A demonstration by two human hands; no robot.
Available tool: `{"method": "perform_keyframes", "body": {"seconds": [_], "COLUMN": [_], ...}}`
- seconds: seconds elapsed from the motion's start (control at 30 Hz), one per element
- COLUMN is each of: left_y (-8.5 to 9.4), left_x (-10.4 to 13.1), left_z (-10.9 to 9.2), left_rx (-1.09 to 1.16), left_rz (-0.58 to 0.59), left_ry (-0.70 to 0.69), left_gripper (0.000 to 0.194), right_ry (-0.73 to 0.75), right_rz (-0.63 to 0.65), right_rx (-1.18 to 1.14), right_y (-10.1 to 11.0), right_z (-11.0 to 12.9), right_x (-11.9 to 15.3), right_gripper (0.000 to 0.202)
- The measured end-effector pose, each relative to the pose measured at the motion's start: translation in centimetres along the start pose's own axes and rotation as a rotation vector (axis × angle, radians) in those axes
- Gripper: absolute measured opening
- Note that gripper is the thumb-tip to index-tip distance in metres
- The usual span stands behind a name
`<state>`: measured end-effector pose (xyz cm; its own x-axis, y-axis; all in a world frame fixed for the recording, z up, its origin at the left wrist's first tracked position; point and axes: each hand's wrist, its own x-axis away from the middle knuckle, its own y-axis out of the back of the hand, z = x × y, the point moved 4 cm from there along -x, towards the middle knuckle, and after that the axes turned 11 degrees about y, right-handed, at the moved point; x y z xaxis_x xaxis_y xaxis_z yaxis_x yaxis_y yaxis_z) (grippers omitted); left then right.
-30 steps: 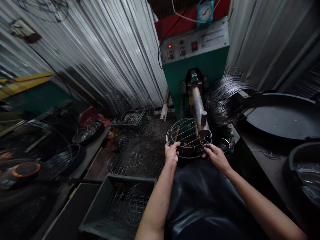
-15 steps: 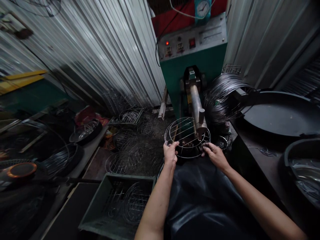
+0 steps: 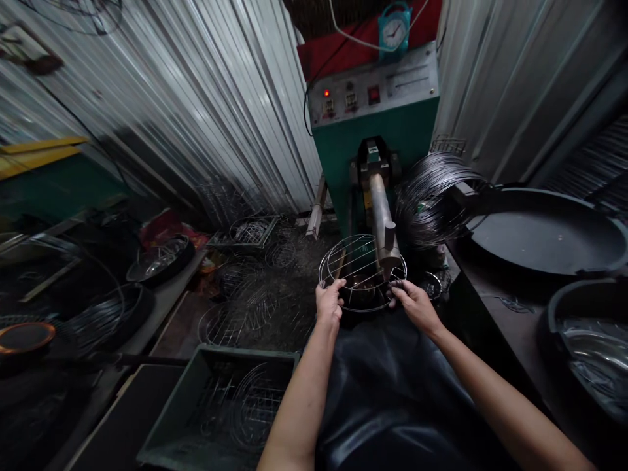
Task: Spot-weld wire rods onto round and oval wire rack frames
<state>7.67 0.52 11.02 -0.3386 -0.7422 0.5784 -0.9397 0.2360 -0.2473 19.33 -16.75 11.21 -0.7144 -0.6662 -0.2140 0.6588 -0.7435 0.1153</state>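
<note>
We have the rack (image 3: pixel 362 288), a round wire one with two rings, in front of us at the end of the metal arm (image 3: pixel 381 206); we cannot tell whether the two touch. The fingers of our left hand (image 3: pixel 329 301) grip its near left rim, thumb on top. Those of our right hand (image 3: pixel 410 302) pinch its near right edge, just beside the arm's tip; whether they also hold a small piece, we cannot tell. The arm juts from the green machine (image 3: pixel 387 127), whose panel (image 3: pixel 407 77) shows a lit red light, with a clock (image 3: pixel 394 31) above. Right of the arm we see a wire coil (image 3: pixel 436 203), then a wide pan (image 3: pixel 544 232) and a tub (image 3: pixel 557 320) on the tabletop (image 3: pixel 515 333). To our left, a crate (image 3: pixel 169 405) holds wire pieces.
</note>
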Motion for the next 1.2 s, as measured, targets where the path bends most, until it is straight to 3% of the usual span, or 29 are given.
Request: {"method": "perform_keyframes", "body": {"seconds": [0.17,0.27,0.4,0.5,0.6,0.7,0.8,0.93,1.0,1.07,1.2], "left_y": [0.3,1.1,2.0,1.4,0.5,0.7,1.3,1.7,1.6,1.5,1.9], "left_x": [0.1,-0.2,-2.2,-3.9,-4.7,-4.5,-4.1,-3.7,-3.4,-3.1,-2.1], "left_z": [0.7,0.2,-2.8,-4.8,-4.5,-3.1,-1.8,-1.4,-1.5,-1.5,-1.3], "left_rx": [-0.001,-0.077,-0.244,-0.375,-0.424,-0.372,-0.339,-0.384,-0.379,-0.319,-0.184], "left_rz": [-0.013,0.024,0.076,0.128,0.171,0.129,0.115,0.087,0.063,0.045,0.005], "left_ry": [0.032,0.104,0.241,0.25,0.265,0.273,0.314,0.332,0.315,0.286,0.203], "left_gripper": [0.048,0.048,0.05,0.044,0.035,0.034,0.039,0.042,0.039,0.036,0.032], "right_ry": [-0.056,-0.049,-0.14,-0.337,-0.37,-0.346,-0.336,-0.297,-0.254,-0.224,-0.128], "right_rz": [-0.006,-0.082,-0.281,-0.152,-0.108,-0.124,-0.054,0.006,-0.025,-0.042,-0.045], "right_rx": [-0.056,-0.083,-0.023,0.035,0.123,0.382,0.644,0.751,0.662,0.452,-0.009], "right_y": [-0.5,0.9,5.6,7.6,8.5,8.5,7.6,6.6,6.6,6.8,5.9], "right_z": [0.8,0.2,-4.3,-8.7,-10.5,-10.1,-9.5,-9.2,-8.8,-7.9,-3.6], "right_x": [-0.1,0.7,5.1,9.5,12.0,11.9,10.9,11.0,11.5,11.6,9.3], "right_gripper": [0.033,0.035,0.034,0.026,0.028,0.023,0.016,0.009,0.005,0.014,0.027]}}
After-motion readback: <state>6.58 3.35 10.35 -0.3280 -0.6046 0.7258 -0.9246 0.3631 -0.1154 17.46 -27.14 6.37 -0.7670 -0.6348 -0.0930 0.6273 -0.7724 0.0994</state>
